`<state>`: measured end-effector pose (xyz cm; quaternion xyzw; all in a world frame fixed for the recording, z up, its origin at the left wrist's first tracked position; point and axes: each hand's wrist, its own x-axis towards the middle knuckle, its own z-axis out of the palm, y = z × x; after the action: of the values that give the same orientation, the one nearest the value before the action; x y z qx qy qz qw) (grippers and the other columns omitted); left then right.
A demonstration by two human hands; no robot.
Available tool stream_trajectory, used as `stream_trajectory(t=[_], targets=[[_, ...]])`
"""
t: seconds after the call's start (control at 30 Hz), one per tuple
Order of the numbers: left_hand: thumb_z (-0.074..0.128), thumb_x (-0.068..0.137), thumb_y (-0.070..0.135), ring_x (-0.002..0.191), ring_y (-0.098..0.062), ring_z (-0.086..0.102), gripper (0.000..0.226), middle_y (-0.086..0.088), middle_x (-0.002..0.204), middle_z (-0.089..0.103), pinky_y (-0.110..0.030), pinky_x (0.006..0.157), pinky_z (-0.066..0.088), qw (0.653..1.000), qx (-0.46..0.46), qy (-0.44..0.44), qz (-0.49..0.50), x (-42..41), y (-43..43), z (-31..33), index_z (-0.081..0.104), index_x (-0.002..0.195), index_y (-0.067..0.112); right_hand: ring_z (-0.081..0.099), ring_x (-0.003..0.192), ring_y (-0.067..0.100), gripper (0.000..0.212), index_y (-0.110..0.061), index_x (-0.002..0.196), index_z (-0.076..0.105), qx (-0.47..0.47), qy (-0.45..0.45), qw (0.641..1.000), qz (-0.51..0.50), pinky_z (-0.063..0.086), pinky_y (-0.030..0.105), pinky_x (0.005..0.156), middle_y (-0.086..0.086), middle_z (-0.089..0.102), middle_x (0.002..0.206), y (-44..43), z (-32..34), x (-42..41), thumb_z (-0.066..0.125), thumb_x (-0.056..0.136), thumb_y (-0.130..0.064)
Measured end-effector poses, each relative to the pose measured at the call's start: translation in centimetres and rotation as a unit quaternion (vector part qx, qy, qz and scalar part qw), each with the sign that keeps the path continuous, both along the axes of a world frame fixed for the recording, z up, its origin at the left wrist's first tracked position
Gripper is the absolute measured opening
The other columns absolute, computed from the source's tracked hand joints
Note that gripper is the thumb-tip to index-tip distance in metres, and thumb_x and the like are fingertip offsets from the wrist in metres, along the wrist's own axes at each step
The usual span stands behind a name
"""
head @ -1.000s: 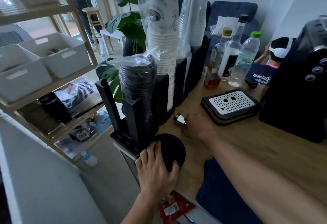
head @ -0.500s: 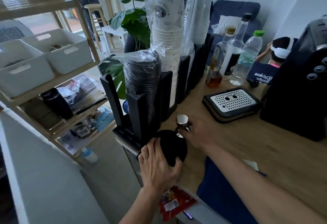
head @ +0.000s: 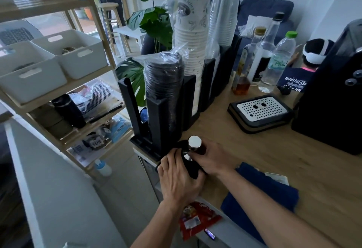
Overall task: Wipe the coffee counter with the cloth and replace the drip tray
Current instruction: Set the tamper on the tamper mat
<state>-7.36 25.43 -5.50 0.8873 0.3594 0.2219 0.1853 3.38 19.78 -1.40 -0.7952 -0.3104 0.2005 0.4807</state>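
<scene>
On the wooden counter (head: 293,159), my right hand (head: 213,159), fingers curled round the tamper (head: 195,142), has lifted it from where it lay and brought it upright to the round black mat (head: 191,169), which my left hand (head: 176,181) grips at the corner. I judge this is clearing space before wiping. The blue cloth (head: 274,193) lies under my right forearm. The drip tray (head: 260,110) sits flat beside the coffee machine (head: 329,110), long axis left to right, not refitted.

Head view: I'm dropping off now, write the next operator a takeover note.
Left hand grips a black disc at the counter's left edge.
Right hand holds a tamper just above the disc.
Cloth lies on the counter under the right forearm, untouched.
Drip tray sits on the counter beside the machine, not fitted.
Done: no wiping evident.
Left: put these down, wipe, refit tray.
</scene>
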Motion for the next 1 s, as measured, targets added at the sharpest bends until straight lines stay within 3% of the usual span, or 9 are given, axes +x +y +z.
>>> stream_trajectory(t=[0.1, 0.27, 0.47, 0.57, 0.67, 0.77, 0.87, 1.0], targets=[[0.056, 0.069, 0.066, 0.114, -0.021, 0.041, 0.077, 0.0, 0.127, 0.047, -0.036, 0.096, 0.035, 1.0, -0.001, -0.004, -0.004, 0.1, 0.0, -0.1, 0.049, 0.127, 0.016, 0.053, 0.08, -0.013, 0.025, -0.022, 0.105, 0.065, -0.001, -0.027, 0.999, 0.021, 0.039, 0.002, 0.069, -0.017, 0.062, 0.09, 0.2, 0.0, -0.2, 0.068, 0.081, -0.018], [0.057, 0.071, 0.063, 0.114, -0.02, 0.039, 0.073, 0.0, 0.126, 0.048, -0.037, 0.097, 0.036, 1.0, 0.0, -0.007, -0.002, -0.1, 0.1, -0.1, 0.05, 0.126, 0.015, 0.054, 0.085, -0.001, 0.026, -0.018, 0.11, 0.063, -0.024, -0.056, 0.998, 0.029, 0.035, -0.002, 0.067, -0.01, 0.063, 0.096, 0.3, 0.2, -0.4, 0.064, 0.084, -0.02], [0.048, 0.076, 0.055, 0.115, -0.023, 0.043, 0.063, -0.002, 0.125, 0.051, -0.04, 0.097, 0.037, 0.999, -0.034, 0.005, 0.002, -0.6, 0.3, -0.1, 0.051, 0.125, 0.015, 0.055, 0.096, 0.003, 0.037, -0.022, 0.121, 0.056, -0.029, -0.024, 0.999, 0.037, 0.036, 0.0, 0.07, -0.009, 0.061, 0.106, -0.4, 0.8, -0.9, 0.063, 0.085, -0.019], [0.062, 0.08, 0.04, 0.112, -0.029, 0.048, 0.045, -0.005, 0.117, 0.055, -0.043, 0.093, 0.04, 0.998, -0.061, 0.004, 0.022, -1.1, -0.1, 0.3, 0.055, 0.117, 0.015, 0.054, 0.097, 0.004, 0.041, -0.017, 0.128, 0.05, -0.029, 0.007, 1.0, -0.008, 0.035, -0.002, 0.066, -0.009, 0.057, 0.106, -2.2, 0.9, 0.0, 0.059, 0.088, -0.017], [0.069, 0.08, 0.026, 0.098, -0.027, 0.056, 0.025, 0.0, 0.101, 0.062, -0.041, 0.08, 0.043, 0.998, -0.059, -0.013, 0.009, -1.3, -1.3, 1.2, 0.061, 0.103, 0.019, 0.058, 0.078, 0.006, 0.028, -0.016, 0.118, 0.056, -0.041, 0.006, 0.996, -0.079, 0.041, 0.001, 0.06, -0.001, 0.063, 0.093, -4.8, 0.8, 1.4, 0.057, 0.09, -0.016], [0.062, 0.087, 0.026, 0.081, -0.014, 0.06, 0.005, 0.013, 0.084, 0.063, -0.033, 0.066, 0.047, 0.991, -0.116, -0.035, -0.05, -0.4, -2.8, 2.9, 0.059, 0.09, 0.03, 0.062, 0.067, 0.009, 0.012, -0.017, 0.092, 0.065, -0.058, 0.002, 0.99, -0.126, 0.05, 0.015, 0.061, -0.002, 0.067, 0.075, -7.3, 0.7, 2.5, 0.053, 0.093, -0.02], [0.053, 0.092, 0.036, 0.07, -0.004, 0.058, 0.013, 0.016, 0.072, 0.061, -0.032, 0.063, 0.048, 0.98, -0.174, -0.036, -0.089, 1.8, -3.9, 4.4, 0.057, 0.08, 0.033, 0.057, 0.058, 0.01, 0.028, -0.014, 0.072, 0.063, -0.099, -0.055, 0.977, -0.182, 0.044, 0.025, 0.057, -0.002, 0.063, 0.063, -9.4, 0.8, 3.9, 0.051, 0.094, -0.026], [0.04, 0.096, 0.046, 0.059, -0.008, 0.053, 0.042, 0.007, 0.062, 0.056, -0.032, 0.054, 0.04, 0.97, -0.178, -0.063, -0.155, 6.1, -4.9, 4.8, 0.053, 0.065, 0.021, 0.065, 0.064, 0.019, 0.044, -0.01, 0.078, 0.069, -0.092, -0.047, 0.961, -0.258, 0.048, 0.03, 0.06, 0.006, 0.069, 0.066, -12.0, 1.4, 6.6, 0.041, 0.097, -0.038]])
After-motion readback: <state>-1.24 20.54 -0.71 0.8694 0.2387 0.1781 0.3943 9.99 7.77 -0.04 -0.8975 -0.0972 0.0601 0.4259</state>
